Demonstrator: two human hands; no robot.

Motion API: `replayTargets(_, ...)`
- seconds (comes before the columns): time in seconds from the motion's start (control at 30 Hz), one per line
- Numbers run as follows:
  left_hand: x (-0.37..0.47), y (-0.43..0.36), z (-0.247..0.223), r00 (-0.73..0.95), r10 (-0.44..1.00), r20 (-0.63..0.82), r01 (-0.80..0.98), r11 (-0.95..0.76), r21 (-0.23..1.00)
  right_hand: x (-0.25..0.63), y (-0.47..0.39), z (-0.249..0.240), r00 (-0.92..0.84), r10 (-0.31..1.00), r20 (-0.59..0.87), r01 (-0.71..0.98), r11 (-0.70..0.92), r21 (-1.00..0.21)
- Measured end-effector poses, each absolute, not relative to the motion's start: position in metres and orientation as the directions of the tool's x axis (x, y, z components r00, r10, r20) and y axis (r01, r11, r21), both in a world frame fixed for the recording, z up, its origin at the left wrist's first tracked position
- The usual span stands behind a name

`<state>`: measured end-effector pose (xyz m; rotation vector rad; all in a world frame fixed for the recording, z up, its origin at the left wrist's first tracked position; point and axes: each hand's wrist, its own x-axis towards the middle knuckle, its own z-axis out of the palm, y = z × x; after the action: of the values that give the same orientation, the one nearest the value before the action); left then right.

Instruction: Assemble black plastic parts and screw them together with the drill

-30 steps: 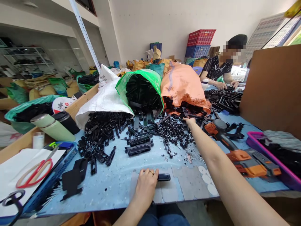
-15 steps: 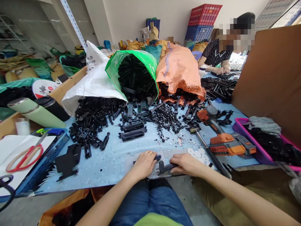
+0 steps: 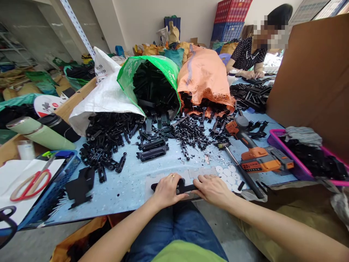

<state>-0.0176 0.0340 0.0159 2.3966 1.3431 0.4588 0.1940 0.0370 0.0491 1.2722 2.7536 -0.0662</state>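
A: How do the hands and parts stand?

B: The left hand is curled over a black bar; the right hand grips one end of a black lever. The two parts meet beside the left hand, near the front edge of the worktop; the exact contact is partly hidden.

A: What could go wrong?

B: Probably misalignment, should the hands press at unequal angles, or a pinched finger where the parts meet. A slip could send either part over the nearby edge. A wide sweep of the right arm might dislodge the hammer-like tool, its grip lying close to that edge.

A: And the materials?

B: Bar and lever: dark, probably moulded plastic, elongated. White discs: flat, thin, round. Orange sack: woven, creased, frayed at the mouth. Worktop: pale blue, speckled. Cordless drill: angular, orange and grey casing.
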Motion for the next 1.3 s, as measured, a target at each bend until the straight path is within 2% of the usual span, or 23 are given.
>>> replayTargets(0.2, -0.019, 0.030, 0.008, 0.468, 0.868, 0.165, 0.747, -0.488, 0.452, 0.194, 0.045, 0.060, -0.693, 0.709, -0.127, 0.715, 0.700, 0.005)
replayTargets(0.37, -0.015, 0.041, 0.015, 0.502, 0.862, 0.072, 0.726, -0.466, 0.506, 0.207, 0.055, 0.046, -0.712, 0.690, -0.127, 0.697, 0.716, -0.020)
replayTargets(0.43, -0.007, 0.066, 0.020, 0.470, 0.882, 0.044, 0.748, -0.424, 0.510, 0.215, 0.058, 0.036, -0.718, 0.687, -0.107, 0.694, 0.719, -0.041)
replayTargets(0.53, 0.011, 0.125, 0.026, 0.258, 0.965, 0.054, 0.861, -0.255, 0.440, 0.225, 0.058, 0.020, -0.705, 0.707, -0.054, 0.709, 0.701, -0.077)
replayTargets(0.6, 0.024, 0.166, 0.026, 0.194, 0.980, 0.048, 0.881, -0.196, 0.430, 0.228, 0.055, 0.012, -0.694, 0.719, -0.031, 0.717, 0.688, -0.110)
replayTargets(0.83, 0.062, 0.239, 0.012, 0.137, 0.981, -0.137, 0.898, -0.065, 0.435, 0.227, 0.058, 0.012, -0.691, 0.723, 0.003, 0.708, 0.678, -0.200)
replayTargets(0.9, 0.067, 0.243, 0.009, 0.128, 0.977, -0.170, 0.894, -0.039, 0.447, 0.222, 0.079, 0.019, -0.637, 0.770, 0.039, 0.750, 0.631, -0.196)
replayTargets(1.0, 0.064, 0.240, 0.011, 0.120, 0.978, -0.173, 0.873, -0.021, 0.487, 0.208, 0.127, 0.025, -0.430, 0.902, 0.041, 0.893, 0.431, -0.126)
replayTargets(1.1, 0.046, 0.224, 0.017, 0.102, 0.987, -0.121, 0.832, -0.018, 0.555, 0.189, 0.173, 0.022, -0.263, 0.965, 0.013, 0.962, 0.263, -0.074)
replayTargets(1.3, -0.034, 0.134, 0.019, 0.002, 0.999, 0.037, 0.655, -0.029, 0.755, 0.181, 0.192, 0.007, -0.221, 0.975, 0.021, 0.963, 0.221, -0.151)
